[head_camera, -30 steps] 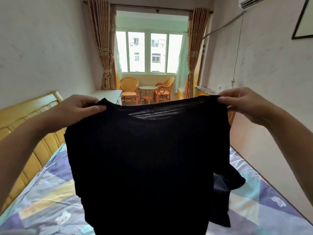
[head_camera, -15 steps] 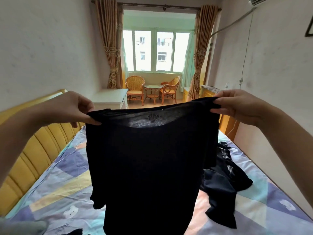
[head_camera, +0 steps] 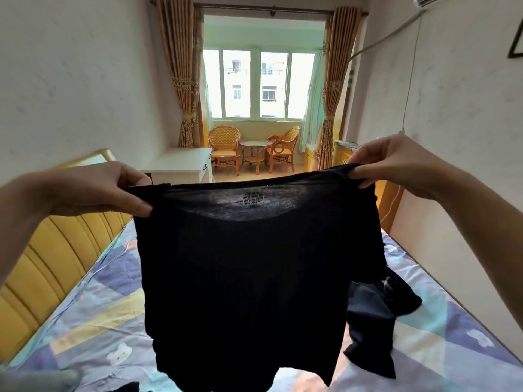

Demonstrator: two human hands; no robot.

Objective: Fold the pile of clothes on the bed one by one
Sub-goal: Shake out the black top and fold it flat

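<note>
A black T-shirt (head_camera: 249, 278) was held up in the air above the bed (head_camera: 93, 312), spread flat and hanging free, its lower hem clear of the bedsheet. The left hand (head_camera: 113, 190) pinched the garment's upper left corner, thumb on top and fingers curled beneath the cloth. The right hand (head_camera: 393, 162) pinched the upper right corner in like manner, thumb and curled fingers closed on the fabric. Both hands were level and well apart, the top edge drawn taut between them. Light passed through the thin cloth below the neckline, showing a small perforated patch there.

A second dark garment (head_camera: 379, 321) lay crumpled on the bed toward its right edge, partly hidden behind the held T-shirt. A scrap of dark cloth (head_camera: 128, 387) showed at the bed's near edge; its kind could not be told. The sheet carried a pattern of blue, yellow and pale blocks. A yellow padded headboard (head_camera: 42, 264) ran along the bed's left edge.

Beyond the bed stood a white bedside cabinet (head_camera: 181, 165), two wicker chairs (head_camera: 225, 145) and a small round table (head_camera: 254, 151) beneath the window (head_camera: 257, 83), with patterned curtains (head_camera: 181, 72) drawn to either side
</note>
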